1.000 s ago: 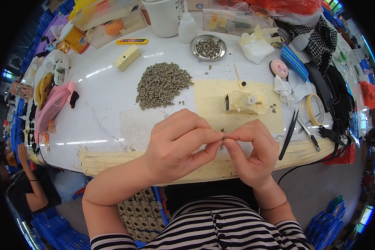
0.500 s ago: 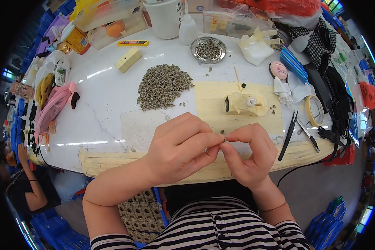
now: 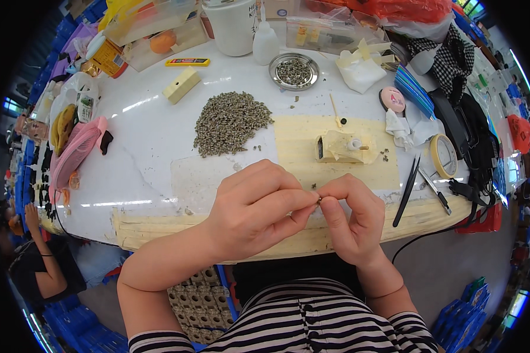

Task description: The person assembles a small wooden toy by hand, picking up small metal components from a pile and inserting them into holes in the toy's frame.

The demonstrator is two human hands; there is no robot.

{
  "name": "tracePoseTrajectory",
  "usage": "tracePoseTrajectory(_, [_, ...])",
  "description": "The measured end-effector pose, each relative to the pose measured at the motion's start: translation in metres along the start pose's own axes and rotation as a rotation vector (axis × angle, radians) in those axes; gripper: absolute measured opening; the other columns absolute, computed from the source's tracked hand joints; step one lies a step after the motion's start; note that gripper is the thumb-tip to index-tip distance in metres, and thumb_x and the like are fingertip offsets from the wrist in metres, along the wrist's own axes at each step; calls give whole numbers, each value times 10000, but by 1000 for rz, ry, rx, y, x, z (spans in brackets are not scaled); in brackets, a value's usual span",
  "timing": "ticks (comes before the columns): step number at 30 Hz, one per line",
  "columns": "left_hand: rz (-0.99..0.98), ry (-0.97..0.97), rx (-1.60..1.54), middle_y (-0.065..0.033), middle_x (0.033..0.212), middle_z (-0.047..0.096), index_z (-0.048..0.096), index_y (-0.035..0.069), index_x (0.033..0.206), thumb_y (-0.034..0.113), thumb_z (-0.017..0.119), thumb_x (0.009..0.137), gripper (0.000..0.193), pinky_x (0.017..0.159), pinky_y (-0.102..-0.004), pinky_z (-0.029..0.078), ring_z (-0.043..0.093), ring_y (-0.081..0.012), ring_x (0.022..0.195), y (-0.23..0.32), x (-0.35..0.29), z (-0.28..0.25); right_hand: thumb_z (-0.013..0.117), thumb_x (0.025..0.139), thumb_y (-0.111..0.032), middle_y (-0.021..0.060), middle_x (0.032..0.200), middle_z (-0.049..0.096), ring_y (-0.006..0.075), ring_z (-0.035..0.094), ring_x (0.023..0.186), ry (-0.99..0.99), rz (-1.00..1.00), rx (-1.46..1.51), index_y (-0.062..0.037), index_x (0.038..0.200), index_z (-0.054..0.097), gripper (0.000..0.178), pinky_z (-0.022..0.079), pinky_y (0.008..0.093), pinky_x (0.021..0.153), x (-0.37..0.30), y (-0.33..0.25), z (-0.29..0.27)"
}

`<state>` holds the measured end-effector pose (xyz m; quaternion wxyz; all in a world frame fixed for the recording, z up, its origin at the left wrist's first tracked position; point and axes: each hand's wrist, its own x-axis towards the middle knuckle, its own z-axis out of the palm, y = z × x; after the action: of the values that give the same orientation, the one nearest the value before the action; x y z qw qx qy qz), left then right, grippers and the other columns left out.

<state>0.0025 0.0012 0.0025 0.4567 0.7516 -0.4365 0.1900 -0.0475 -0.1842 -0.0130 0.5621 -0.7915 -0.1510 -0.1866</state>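
Observation:
My left hand point(image 3: 262, 209) and my right hand point(image 3: 353, 217) meet over the front edge of the table. Between their fingertips is a tiny metal part point(image 3: 319, 200), mostly covered by the fingers. Both hands are closed in a pinch on it. Just beyond them another small metal part point(image 3: 314, 186) lies on the cream paper point(image 3: 294, 132). Past that stands a tape-wrapped block point(image 3: 341, 147) with a short white tube on top. To the left of the block, a heap of small metal parts point(image 3: 231, 122) is spread on the white tabletop.
A round metal dish point(image 3: 314, 82) of similar parts stands at the back, near a white squeeze bottle point(image 3: 266, 44). Black tweezers point(image 3: 407, 191), a craft knife point(image 3: 434, 191) and a tape roll point(image 3: 443, 156) lie at right. A cream block point(image 3: 181, 85) sits back left.
My right thumb and fingers have shifted slightly on the tiny part, so more of it shows between the fingertips. My left hand has hardly moved.

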Motion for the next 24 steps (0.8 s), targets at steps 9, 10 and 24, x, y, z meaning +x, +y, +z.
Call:
tracePoseTrajectory(9, [2, -25, 34, -47, 776, 646, 726, 37, 887, -66, 801, 625, 291, 534, -281, 460, 601, -185, 652, 0, -1, 1, 745, 790, 22, 87, 777, 654, 230, 595, 658, 98, -133, -103, -15, 839, 654, 110, 459, 310, 593, 0, 1, 3])
tracePoseTrajectory(10, [9, -18, 31, -47, 776, 646, 727, 36, 889, -66, 801, 626, 292, 534, -281, 460, 601, -185, 651, 0, 0, 1, 740, 794, 25, 87, 777, 654, 231, 595, 658, 96, -124, -91, -13, 843, 653, 107, 458, 309, 593, 0, 3, 3])
tracePoseTrajectory(24, [20, -22, 15, -47, 784, 650, 729, 31, 904, -63, 805, 641, 290, 539, -280, 468, 607, -183, 662, 0, -1, 0, 721, 816, 21, 89, 771, 649, 231, 588, 653, 75, -122, -71, -12, 839, 648, 83, 451, 309, 593, 0, 3, 2])
